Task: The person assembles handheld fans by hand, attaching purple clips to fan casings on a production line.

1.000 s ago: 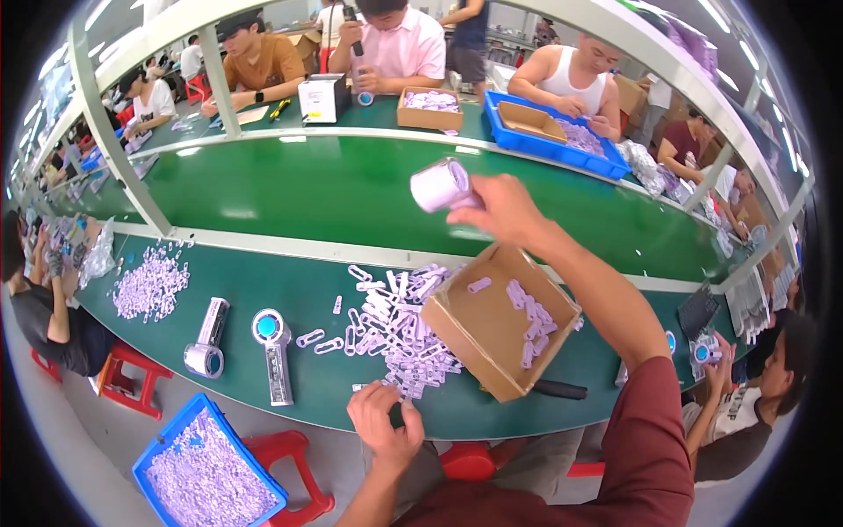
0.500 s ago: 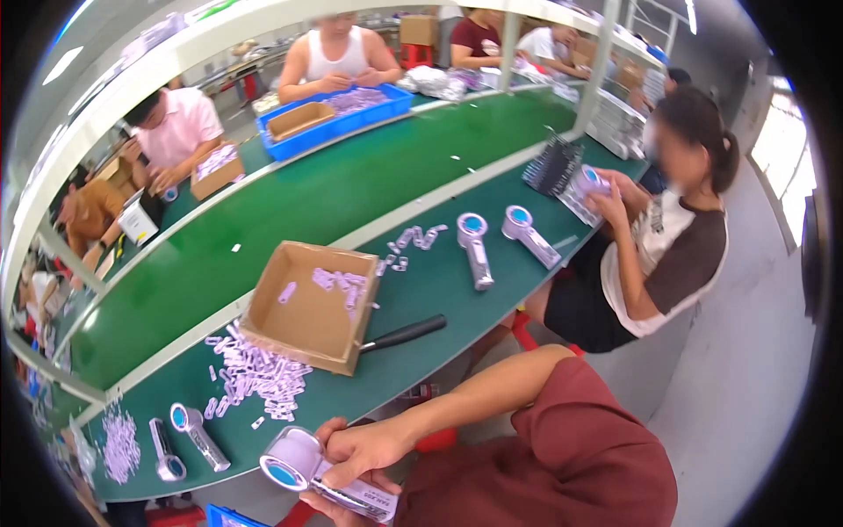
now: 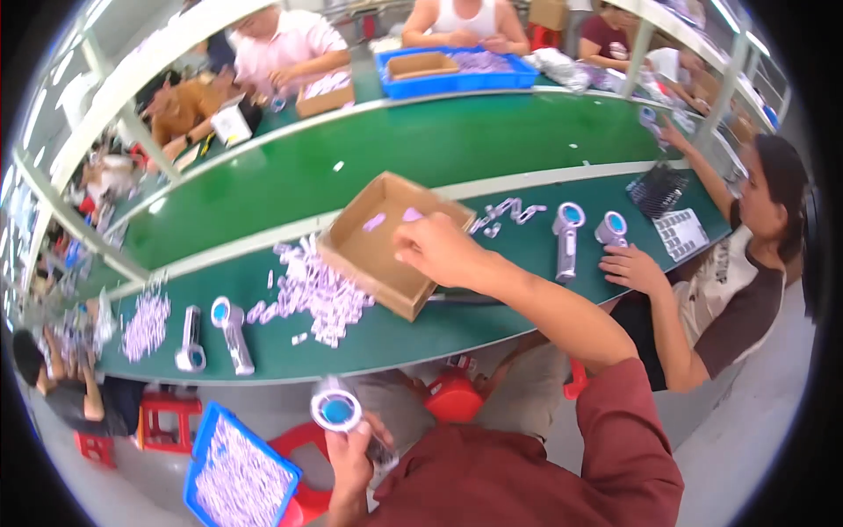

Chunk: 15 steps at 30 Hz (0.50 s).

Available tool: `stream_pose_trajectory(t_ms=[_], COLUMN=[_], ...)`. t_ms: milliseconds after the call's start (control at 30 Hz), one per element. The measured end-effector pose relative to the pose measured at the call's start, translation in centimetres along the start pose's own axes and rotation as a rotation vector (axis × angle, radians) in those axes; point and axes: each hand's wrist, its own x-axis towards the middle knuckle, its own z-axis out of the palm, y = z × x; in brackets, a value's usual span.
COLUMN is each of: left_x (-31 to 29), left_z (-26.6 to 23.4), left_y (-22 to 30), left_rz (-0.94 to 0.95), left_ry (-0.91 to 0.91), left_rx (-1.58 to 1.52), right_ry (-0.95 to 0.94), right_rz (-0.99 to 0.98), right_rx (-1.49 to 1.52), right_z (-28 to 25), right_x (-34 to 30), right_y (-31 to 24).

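In my left hand [image 3: 353, 461], near my lap, is a lilac handheld fan [image 3: 337, 407] with a blue centre, my fingers wrapped round its handle. My right hand [image 3: 439, 250] reaches into a cardboard box [image 3: 399, 294] on the workbench, fingers bent together and pointing down. Whatever is between its fingertips is hidden. Small lilac plastic pieces [image 3: 375, 222] lie in the box beside that hand. A heap of similar pieces [image 3: 320, 294] spreads against the box's left side.
More handheld fans [image 3: 233, 334] lie on the bench left and right. A black-handled tool [image 3: 465, 299] is partly under my forearm. Below the bench, a blue crate [image 3: 241, 474] of small pieces rests on a red stool [image 3: 307, 492]. A co-worker [image 3: 729, 290] sits at right.
My right hand has left the fan and moved up into the box. The left hand keeps the fan, now with its head upward. My view has shifted left, and the co-worker reaches out with a fan.
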Motion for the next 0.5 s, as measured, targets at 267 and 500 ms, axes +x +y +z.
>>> stream_pose_trajectory(t_ms=[267, 500], left_x=[-1.4, -0.5], left_z=[-7.4, 0.6], left_y=[-11.7, -3.4], left_rz=[-0.575, -0.065], left_ry=[-0.114, 0.022], left_rx=[0.183, 0.22], right_ry=[-0.052, -0.107], right_rz=[-0.089, -0.071], right_rx=[-0.425, -0.451], right_z=[8.6, 7.0], right_x=[8.8, 8.9], right_y=[4.7, 4.3])
